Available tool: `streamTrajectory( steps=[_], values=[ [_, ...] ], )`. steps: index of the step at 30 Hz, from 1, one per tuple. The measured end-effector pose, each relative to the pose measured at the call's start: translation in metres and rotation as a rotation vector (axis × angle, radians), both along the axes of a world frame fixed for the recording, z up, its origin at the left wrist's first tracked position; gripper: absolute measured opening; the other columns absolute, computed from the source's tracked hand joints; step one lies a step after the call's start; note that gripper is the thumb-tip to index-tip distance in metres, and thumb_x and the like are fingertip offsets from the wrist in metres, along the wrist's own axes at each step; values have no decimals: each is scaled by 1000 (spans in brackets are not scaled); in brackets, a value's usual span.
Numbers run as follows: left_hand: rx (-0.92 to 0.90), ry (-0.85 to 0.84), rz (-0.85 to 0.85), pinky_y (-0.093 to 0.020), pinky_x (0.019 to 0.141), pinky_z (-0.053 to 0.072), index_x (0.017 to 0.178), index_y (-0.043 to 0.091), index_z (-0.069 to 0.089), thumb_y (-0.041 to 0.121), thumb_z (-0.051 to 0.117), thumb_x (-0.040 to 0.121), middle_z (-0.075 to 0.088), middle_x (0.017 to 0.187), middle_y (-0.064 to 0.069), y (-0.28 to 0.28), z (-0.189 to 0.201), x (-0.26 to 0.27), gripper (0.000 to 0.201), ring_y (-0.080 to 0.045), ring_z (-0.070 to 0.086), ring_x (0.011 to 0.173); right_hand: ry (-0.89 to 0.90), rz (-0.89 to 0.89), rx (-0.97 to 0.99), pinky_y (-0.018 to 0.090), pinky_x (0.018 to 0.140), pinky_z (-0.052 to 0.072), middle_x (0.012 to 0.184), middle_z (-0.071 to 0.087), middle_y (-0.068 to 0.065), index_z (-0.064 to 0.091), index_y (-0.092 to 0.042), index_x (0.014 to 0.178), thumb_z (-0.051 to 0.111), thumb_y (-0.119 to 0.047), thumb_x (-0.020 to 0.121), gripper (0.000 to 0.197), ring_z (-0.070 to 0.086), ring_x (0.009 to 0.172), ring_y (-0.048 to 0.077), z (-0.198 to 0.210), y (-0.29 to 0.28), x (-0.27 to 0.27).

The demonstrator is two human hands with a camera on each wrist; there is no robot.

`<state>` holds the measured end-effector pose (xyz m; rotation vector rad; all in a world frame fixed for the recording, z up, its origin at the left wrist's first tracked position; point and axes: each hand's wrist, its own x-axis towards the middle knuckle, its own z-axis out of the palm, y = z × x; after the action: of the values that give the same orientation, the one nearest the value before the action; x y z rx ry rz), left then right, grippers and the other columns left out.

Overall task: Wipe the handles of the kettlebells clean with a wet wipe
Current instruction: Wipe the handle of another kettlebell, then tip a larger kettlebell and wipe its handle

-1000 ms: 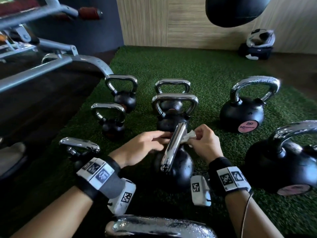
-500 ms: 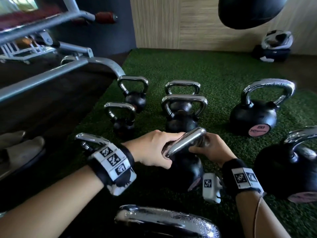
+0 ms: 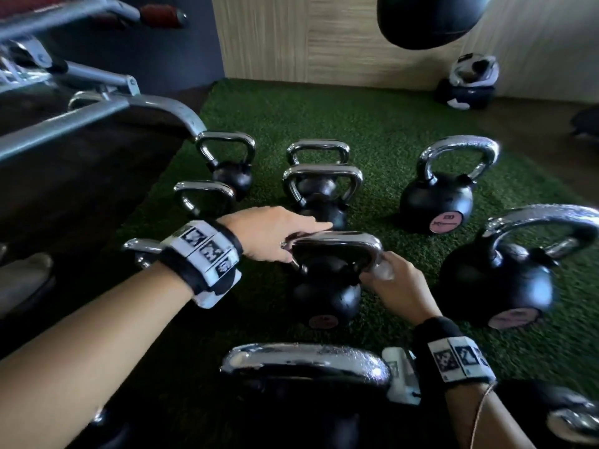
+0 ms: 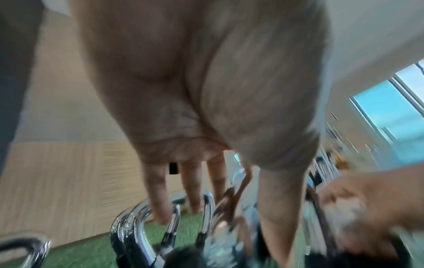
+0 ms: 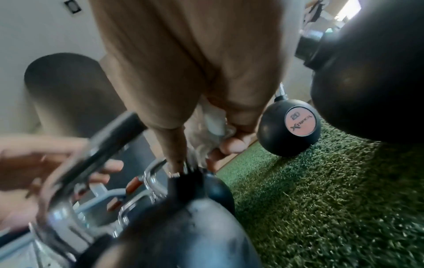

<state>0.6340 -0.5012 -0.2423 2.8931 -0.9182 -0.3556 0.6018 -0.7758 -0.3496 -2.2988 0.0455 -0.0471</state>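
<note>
A black kettlebell (image 3: 325, 294) stands on the green turf in front of me, its chrome handle (image 3: 337, 241) lying crosswise. My left hand (image 3: 291, 233) reaches over the handle's left end with straight fingers (image 4: 158, 195) and touches it. At the handle's right leg, my right hand (image 3: 387, 278) pinches a crumpled white wet wipe (image 5: 212, 125) and holds it against the chrome. The wipe (image 3: 384, 270) shows only as a pale blur in the head view. The wrist views are smeared by motion.
Several more kettlebells stand around: two big ones at right (image 3: 436, 202) (image 3: 496, 286), smaller ones behind (image 3: 319, 189), one chrome handle (image 3: 308, 361) close below. A grey bench frame (image 3: 97, 115) fills the left. A black bag (image 3: 428, 17) hangs above; a helmet (image 3: 473, 76) sits at back right.
The kettlebell has turned, so its handle went from pointing at me to lying crosswise. My left hand loosened to straight fingers. My right hand slid with the wipe down the handle's right side.
</note>
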Motion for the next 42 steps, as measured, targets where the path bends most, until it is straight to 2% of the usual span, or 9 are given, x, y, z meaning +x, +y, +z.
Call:
streamTrajectory(
  steps=[3, 8, 15, 19, 24, 30, 35, 40, 42],
  values=[
    [-361, -6, 207, -32, 119, 38, 153, 52, 31, 12, 61, 97, 44, 157, 18, 22, -8, -42, 75, -5, 46, 141, 6, -62, 134, 32, 78, 50, 99, 71, -2, 70, -27, 114, 76, -28, 89, 26, 66, 92, 19, 21, -20, -28],
    [-664, 347, 487, -41, 93, 58, 122, 49, 64, -20, 43, 86, 69, 125, 17, 62, -48, -112, 80, -1, 69, 109, -10, 9, 420, 29, 67, 46, 103, 67, 4, 71, -36, 120, 52, -26, 90, 37, 60, 74, 12, 75, -19, -101],
    [-484, 823, 52, -19, 109, 42, 140, 43, 51, 13, 88, 75, 61, 138, 24, 66, -72, -150, 80, 7, 54, 128, -336, 102, 62, 13, 87, 48, 113, 68, -15, 72, -30, 129, 72, -10, 94, 41, 66, 104, 5, 108, 35, -185],
    [-629, 516, 118, 7, 96, 28, 112, 63, 63, 43, 97, 61, 44, 126, 57, 44, -101, -176, 65, 30, 38, 122, -521, 84, -70, 9, 82, 48, 102, 75, -16, 80, -25, 116, 85, -14, 84, 34, 69, 93, 2, 102, 77, -198],
    [-840, 408, 105, -1, 109, 27, 122, 73, 55, 41, 100, 56, 45, 139, 47, 36, -115, -182, 85, 22, 38, 133, -576, 186, -184, 17, 84, 47, 99, 69, -14, 78, -23, 117, 74, -13, 93, 26, 59, 93, 12, 87, 104, -193],
    [-837, 441, 192, -3, 105, 34, 114, 46, 75, 41, 101, 51, 61, 130, 37, 36, -125, -181, 68, 16, 49, 128, -618, 83, -229, 28, 81, 49, 99, 69, -8, 79, -17, 112, 65, -15, 96, 21, 60, 87, 18, 82, 76, -194],
    [-890, 431, 235, -1, 104, 33, 117, 46, 72, 34, 103, 48, 62, 129, 37, 34, -125, -183, 76, 17, 50, 126, -663, 103, -210, 14, 87, 45, 101, 66, -8, 77, -16, 119, 63, -10, 96, 27, 58, 90, 14, 76, 87, -207],
    [-874, 450, 243, -2, 102, 37, 117, 45, 73, 39, 103, 48, 65, 126, 34, 35, -128, -182, 75, 15, 54, 123, -571, -64, -10, 29, 79, 56, 103, 71, -14, 77, -25, 116, 69, -3, 96, 31, 69, 92, 8, 63, 56, -208],
    [-872, 469, 247, -6, 105, 39, 118, 44, 73, 42, 102, 49, 65, 127, 31, 35, -129, -183, 76, 13, 55, 124, -562, -82, 28, 18, 73, 53, 102, 71, -13, 76, -25, 117, 70, 1, 92, 37, 68, 87, 2, 62, 55, -212]
  ],
)
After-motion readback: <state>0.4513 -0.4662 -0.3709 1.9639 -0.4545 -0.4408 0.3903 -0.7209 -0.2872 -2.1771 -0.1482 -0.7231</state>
